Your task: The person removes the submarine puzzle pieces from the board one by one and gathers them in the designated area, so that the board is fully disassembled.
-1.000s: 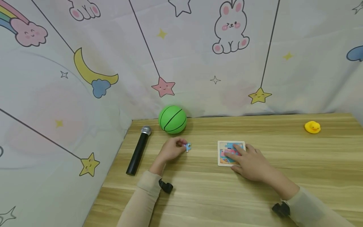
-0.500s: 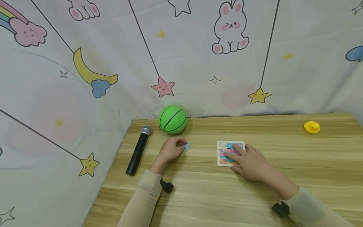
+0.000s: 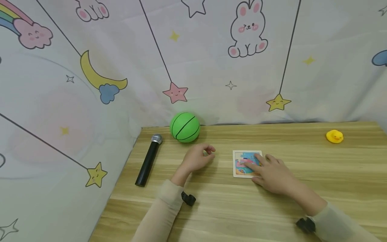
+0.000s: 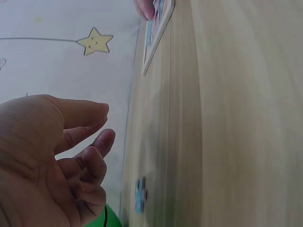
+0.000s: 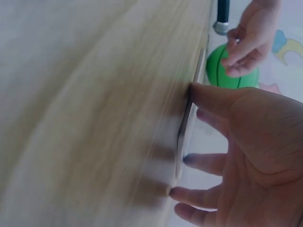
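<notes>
My left hand [image 3: 199, 157] hovers above the table between the green ball and the puzzle, holding nothing. In the left wrist view its thumb and index finger stand slightly apart, the other fingers loosely bent. A small blue jigsaw piece [image 4: 140, 195] lies on the wood below that hand; the hand covers it in the head view. To the right, a square jigsaw puzzle [image 3: 242, 172] in a pale frame lies flat, showing a pink and blue picture. My right hand [image 3: 276, 174] rests on its right side with fingers spread, the thumb [image 5: 201, 92] at the frame's edge.
A green ball [image 3: 185, 127] sits at the back left beside a black microphone [image 3: 147, 162]. At the back right of the wooden table [image 3: 229, 215] is a yellow rubber duck [image 3: 334, 136]. A printed curtain [image 3: 208, 60] hangs along the back and left.
My left hand has let go of the jigsaw piece and moved right, toward the puzzle. My right hand has shifted slightly right on the puzzle.
</notes>
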Demonstrator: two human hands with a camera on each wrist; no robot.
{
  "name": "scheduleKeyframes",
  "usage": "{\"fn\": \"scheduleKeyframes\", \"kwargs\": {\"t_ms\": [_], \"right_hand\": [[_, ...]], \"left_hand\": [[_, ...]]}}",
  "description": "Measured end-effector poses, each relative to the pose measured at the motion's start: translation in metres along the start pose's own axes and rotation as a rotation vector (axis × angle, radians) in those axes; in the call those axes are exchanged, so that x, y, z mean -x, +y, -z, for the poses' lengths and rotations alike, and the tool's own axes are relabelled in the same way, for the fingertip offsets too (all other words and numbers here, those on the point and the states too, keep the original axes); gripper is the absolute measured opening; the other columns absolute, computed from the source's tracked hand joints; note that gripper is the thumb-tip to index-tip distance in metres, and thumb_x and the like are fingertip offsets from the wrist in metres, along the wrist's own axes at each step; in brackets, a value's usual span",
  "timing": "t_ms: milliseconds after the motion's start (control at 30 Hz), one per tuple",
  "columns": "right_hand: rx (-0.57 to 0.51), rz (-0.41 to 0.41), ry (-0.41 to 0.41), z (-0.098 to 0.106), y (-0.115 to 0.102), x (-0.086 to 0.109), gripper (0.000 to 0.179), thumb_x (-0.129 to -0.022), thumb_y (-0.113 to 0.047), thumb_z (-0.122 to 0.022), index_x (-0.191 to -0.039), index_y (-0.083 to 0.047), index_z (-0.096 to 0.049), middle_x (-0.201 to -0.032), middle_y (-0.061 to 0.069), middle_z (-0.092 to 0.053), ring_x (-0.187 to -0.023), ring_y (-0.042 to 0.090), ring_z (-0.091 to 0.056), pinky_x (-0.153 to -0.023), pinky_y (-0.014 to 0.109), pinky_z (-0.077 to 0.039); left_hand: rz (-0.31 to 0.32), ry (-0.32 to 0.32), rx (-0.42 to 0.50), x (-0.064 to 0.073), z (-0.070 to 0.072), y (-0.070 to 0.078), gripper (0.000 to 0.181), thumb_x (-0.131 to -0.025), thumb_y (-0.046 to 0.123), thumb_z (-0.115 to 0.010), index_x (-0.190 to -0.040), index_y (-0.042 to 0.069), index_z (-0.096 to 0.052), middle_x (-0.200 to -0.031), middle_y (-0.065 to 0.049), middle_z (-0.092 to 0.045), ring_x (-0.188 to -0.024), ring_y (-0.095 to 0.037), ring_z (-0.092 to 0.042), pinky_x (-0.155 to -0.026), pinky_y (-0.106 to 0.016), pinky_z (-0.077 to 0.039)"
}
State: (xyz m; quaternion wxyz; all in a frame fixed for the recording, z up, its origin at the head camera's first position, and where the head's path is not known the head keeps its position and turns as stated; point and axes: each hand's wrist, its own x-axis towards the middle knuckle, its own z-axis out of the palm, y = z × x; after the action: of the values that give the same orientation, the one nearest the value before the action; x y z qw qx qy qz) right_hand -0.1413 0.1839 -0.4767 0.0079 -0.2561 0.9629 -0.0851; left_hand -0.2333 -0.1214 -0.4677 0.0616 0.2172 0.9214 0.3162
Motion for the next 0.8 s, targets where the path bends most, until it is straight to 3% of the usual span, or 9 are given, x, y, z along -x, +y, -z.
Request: {"fn": "scheduleKeyframes", "kwargs": {"t_ms": [100,333,567,800], "right_hand": [[0.016,0.006,0.001,0.0,0.002,0.003,0.058,-0.101,-0.041,-0.067,-0.154,-0.024,-0.052,-0.153,0.026,-0.047,-0.129,0.058,-0.048,-0.095,0.073,-0.042],[-0.012,0.0,-0.01,0.0,0.006,0.008,0.057,-0.101,-0.041,-0.066,-0.154,-0.023,-0.053,-0.155,0.027,-0.045,-0.132,0.059,-0.045,-0.095,0.074,-0.041],[-0.003,0.009,-0.012,0.0,0.006,0.008,0.057,-0.101,-0.042,-0.066,-0.154,-0.024,-0.053,-0.156,0.027,-0.044,-0.131,0.059,-0.046,-0.094,0.074,-0.042],[-0.011,0.009,-0.005,0.002,0.005,0.008,0.056,-0.101,-0.042,-0.066,-0.154,-0.024,-0.054,-0.155,0.026,-0.044,-0.131,0.059,-0.046,-0.094,0.074,-0.042]], "left_hand": [[-0.012,-0.024,0.006,-0.006,-0.009,0.009,0.018,-0.099,0.02,-0.071,-0.115,0.012,-0.075,-0.098,0.005,-0.069,-0.062,-0.011,-0.052,-0.068,-0.03,-0.047],[-0.021,-0.082,0.022,-0.019,-0.028,0.027,0.017,-0.099,0.023,-0.072,-0.113,0.016,-0.076,-0.096,0.01,-0.068,-0.09,-0.009,-0.061,-0.081,-0.028,-0.048],[-0.033,-0.113,0.01,-0.029,-0.045,0.045,0.018,-0.098,0.027,-0.073,-0.113,0.017,-0.076,-0.095,0.011,-0.067,-0.085,-0.005,-0.06,-0.075,-0.025,-0.048],[0.003,-0.122,-0.004,-0.038,-0.058,0.059,0.018,-0.095,0.028,-0.076,-0.111,0.019,-0.076,-0.091,0.013,-0.065,-0.082,-0.004,-0.059,-0.071,-0.025,-0.047]]}}
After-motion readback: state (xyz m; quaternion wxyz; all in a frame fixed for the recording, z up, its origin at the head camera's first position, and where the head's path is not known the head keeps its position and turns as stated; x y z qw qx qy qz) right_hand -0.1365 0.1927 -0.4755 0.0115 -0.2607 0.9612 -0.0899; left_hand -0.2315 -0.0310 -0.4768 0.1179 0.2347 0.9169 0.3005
